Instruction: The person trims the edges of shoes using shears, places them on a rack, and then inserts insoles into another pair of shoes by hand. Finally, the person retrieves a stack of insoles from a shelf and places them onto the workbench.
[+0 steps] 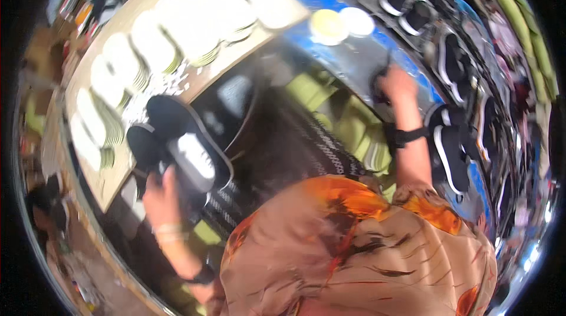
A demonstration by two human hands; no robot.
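My left hand [161, 203] is closed at the near end of a black slip-on shoe [145, 146], its fingers partly smeared. Right beside that shoe lies a second black shoe [174, 118] with a bright white patch inside. Over on the right, my right hand [398, 85] is closed round a small dark thing [381, 88] above the grey and blue bench top [348, 59]; its kind is too blurred to tell. A white tub with yellowish contents [328, 26] and a white round lid or tub [356, 22] sit beyond this hand.
Several stacks of white, insole-shaped pieces [121, 65] line a pale board [203, 83] at the left, with white scraps among them. Black shoes with white sole edges [451, 160] stand along the right. Yellow-green pieces [354, 118] lie lower down between the benches.
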